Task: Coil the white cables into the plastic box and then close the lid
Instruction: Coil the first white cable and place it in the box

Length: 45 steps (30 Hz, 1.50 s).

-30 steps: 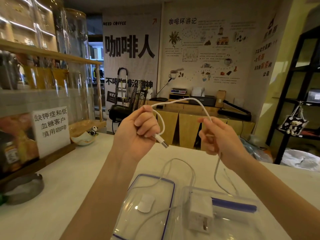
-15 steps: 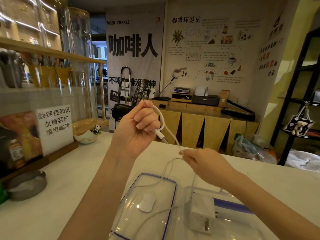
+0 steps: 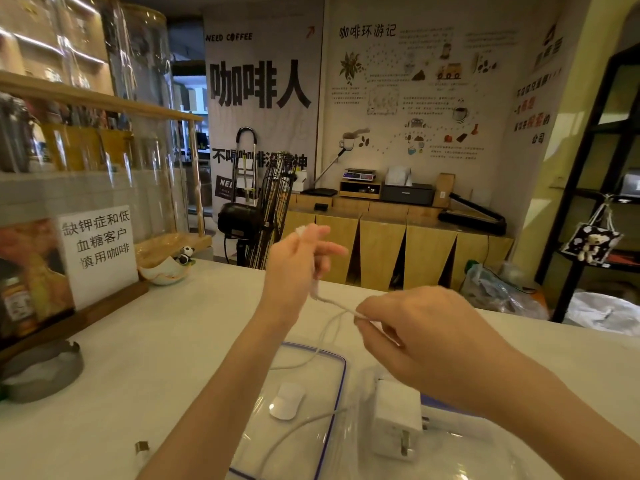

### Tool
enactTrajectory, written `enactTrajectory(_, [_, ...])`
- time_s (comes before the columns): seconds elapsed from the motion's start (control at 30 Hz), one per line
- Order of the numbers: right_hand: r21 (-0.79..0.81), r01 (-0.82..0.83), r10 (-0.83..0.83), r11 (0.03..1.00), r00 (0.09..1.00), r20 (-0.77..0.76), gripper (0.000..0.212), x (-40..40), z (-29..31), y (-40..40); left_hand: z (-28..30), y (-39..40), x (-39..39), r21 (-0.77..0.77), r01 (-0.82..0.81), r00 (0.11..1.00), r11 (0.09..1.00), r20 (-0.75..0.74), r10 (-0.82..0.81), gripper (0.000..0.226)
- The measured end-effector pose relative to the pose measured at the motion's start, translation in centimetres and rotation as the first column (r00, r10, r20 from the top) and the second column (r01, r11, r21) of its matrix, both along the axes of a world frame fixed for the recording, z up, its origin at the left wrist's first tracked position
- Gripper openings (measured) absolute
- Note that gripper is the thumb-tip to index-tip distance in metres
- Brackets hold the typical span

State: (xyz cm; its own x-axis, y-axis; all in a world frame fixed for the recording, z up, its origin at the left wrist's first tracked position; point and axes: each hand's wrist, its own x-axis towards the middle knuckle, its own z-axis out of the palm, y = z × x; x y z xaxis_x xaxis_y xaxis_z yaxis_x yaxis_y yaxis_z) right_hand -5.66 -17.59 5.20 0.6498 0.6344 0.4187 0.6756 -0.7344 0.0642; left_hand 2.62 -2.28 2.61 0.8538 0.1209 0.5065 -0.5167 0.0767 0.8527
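Observation:
My left hand [image 3: 298, 268] is raised above the counter with a white cable [image 3: 327, 332] wound round its fingers. A stretch of that cable runs down and right to my right hand [image 3: 426, 337], which pinches it. From there the cable droops onto the clear lid [image 3: 332, 420] with the blue rim, lying flat on the counter. Beside the lid stands the clear plastic box [image 3: 460, 441], holding a white charger block [image 3: 398, 419]. My right forearm covers part of the box.
A white counter [image 3: 156, 358] holds a dark ashtray [image 3: 41, 372] at the left, a printed sign [image 3: 98, 251] on a wooden stand and a small bowl [image 3: 164, 271]. A small metal clip [image 3: 142, 446] lies near my left forearm. Glass shelving rises at the left.
My left hand has turned and lowered, with the plug end no longer showing. My right hand dropped from head height and slid along the cable towards the left hand.

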Motion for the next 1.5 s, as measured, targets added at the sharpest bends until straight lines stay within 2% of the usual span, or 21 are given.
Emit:
enactTrajectory(0.07, [0.011, -0.063, 0.062, 0.998, 0.995, 0.072, 0.030, 0.2, 0.9, -0.4, -0.4, -1.2, -0.5, 0.239, -0.048, 0.997, 0.970, 0.066, 0.033, 0.026])
enactTrajectory(0.13, [0.027, -0.131, 0.124, 0.991, 0.978, 0.165, 0.030, 0.8, 2.0, -1.1, -0.5, -2.1, -1.2, 0.385, -0.011, 0.997, 0.923, 0.078, -0.020, 0.031])
enactTrajectory(0.23, [0.188, -0.212, 0.154, 0.959, 0.948, 0.280, 0.028, 2.1, 3.8, -3.1, 0.0, -2.7, -2.1, 0.392, 0.327, 0.944, 0.860, -0.094, -0.316, 0.046])
enactTrajectory(0.3, [0.350, -0.241, 0.159, 0.905, 0.956, 0.246, 0.022, 3.1, 4.3, -4.1, 0.8, -2.8, -2.9, 0.280, 0.550, 0.835, 0.787, -0.200, -0.513, 0.058])
enactTrajectory(0.33, [0.446, -0.248, 0.174, 0.860, 0.964, 0.200, 0.019, 3.6, 4.3, -4.5, 1.2, -2.8, -3.3, 0.196, 0.641, 0.767, 0.742, -0.207, -0.607, 0.062])
enactTrajectory(0.4, [0.621, -0.230, 0.241, 0.749, 0.968, 0.068, 0.015, 4.2, 3.5, -4.6, 1.7, -2.7, -4.0, 0.020, 0.778, 0.623, 0.628, -0.156, -0.767, 0.057])
enactTrajectory(0.47, [0.702, -0.179, 0.303, 0.689, 0.952, -0.054, 0.018, 4.7, 2.0, -4.1, 2.0, -2.5, -4.2, -0.118, 0.856, 0.499, 0.504, -0.069, -0.864, 0.047])
enactTrajectory(0.53, [0.701, -0.135, 0.326, 0.700, 0.934, -0.146, 0.021, 5.0, 0.6, -3.5, 2.1, -2.2, -3.9, -0.256, 0.914, 0.339, 0.314, 0.056, -0.939, 0.041])
enactTrajectory(0.6, [0.646, -0.094, 0.315, 0.758, 0.919, -0.236, 0.021, 5.3, -0.6, -3.1, 2.3, -1.7, -3.5, -0.407, 0.909, 0.178, 0.089, 0.186, -0.966, 0.037])
enactTrajectory(0.63, [0.588, -0.074, 0.289, 0.806, 0.915, -0.280, 0.020, 5.4, -1.2, -2.9, 2.4, -1.3, -3.2, -0.448, 0.893, 0.172, 0.051, 0.234, -0.957, 0.037])
enactTrajectory(0.67, [0.519, -0.053, 0.253, 0.853, 0.912, -0.322, 0.020, 5.5, -1.8, -2.8, 2.4, -0.8, -3.0, -0.472, 0.879, 0.208, 0.064, 0.261, -0.943, 0.039])
enactTrajectory(0.7, [0.458, -0.033, 0.218, 0.889, 0.908, -0.358, 0.022, 5.5, -2.3, -2.6, 2.5, -0.5, -2.9, -0.487, 0.864, 0.284, 0.129, 0.260, -0.923, 0.041])
enactTrajectory(0.8, [0.309, -0.005, 0.137, 0.951, 0.904, -0.405, 0.033, 5.1, -3.3, -2.0, 2.4, -0.2, -2.6, -0.511, 0.738, 0.594, 0.441, 0.183, -0.783, 0.048])
enactTrajectory(0.87, [0.173, -0.008, 0.072, 0.985, 0.927, -0.368, 0.039, 4.3, -3.6, -1.3, 2.1, -0.6, -2.1, -0.484, 0.603, 0.757, 0.634, 0.096, -0.646, 0.048])
enactTrajectory(0.97, [0.075, 0.005, 0.016, 0.997, 0.961, -0.274, 0.042, 3.1, -3.8, -0.5, 1.2, -1.2, -1.3, -0.311, 0.368, 0.925, 0.876, 0.027, -0.379, 0.044])
enactTrajectory(1.03, [0.063, 0.019, -0.002, 0.998, 0.968, -0.252, 0.042, 2.6, -3.6, -0.3, 0.7, -1.4, -1.1, -0.150, 0.190, 0.981, 0.970, 0.057, -0.183, 0.038])
enactTrajectory(1.13, [0.056, 0.036, -0.024, 0.998, 0.980, -0.196, 0.042, 2.6, -3.1, -0.3, 0.2, -1.9, -1.2, 0.037, 0.005, 0.992, 0.999, 0.128, -0.009, 0.026])
enactTrajectory(1.23, [0.069, -0.010, 0.016, 0.998, 0.996, -0.083, 0.040, 2.5, -2.5, -0.7, -0.7, -2.8, -1.1, 0.224, -0.047, 0.986, 0.973, 0.166, 0.010, 0.024])
enactTrajectory(1.37, [0.072, -0.152, 0.146, 0.986, 0.986, 0.078, 0.026, 3.2, -0.9, -1.9, -1.2, -3.2, -0.9, 0.433, 0.048, 0.994, 0.900, 0.066, -0.084, 0.034])
enactTrajectory(1.43, [0.137, -0.128, 0.121, 0.982, 0.991, 0.059, 0.016, 4.1, -0.2, -2.3, -1.0, -3.0, -1.1, 0.476, 0.139, 0.987, 0.869, 0.001, -0.158, 0.041])
enactTrajectory(1.5, [0.246, -0.108, 0.120, 0.963, 0.992, -0.033, 0.022, 4.9, 0.3, -2.8, -0.7, -2.8, -1.1, 0.468, 0.231, 0.973, 0.853, -0.088, -0.216, 0.047])
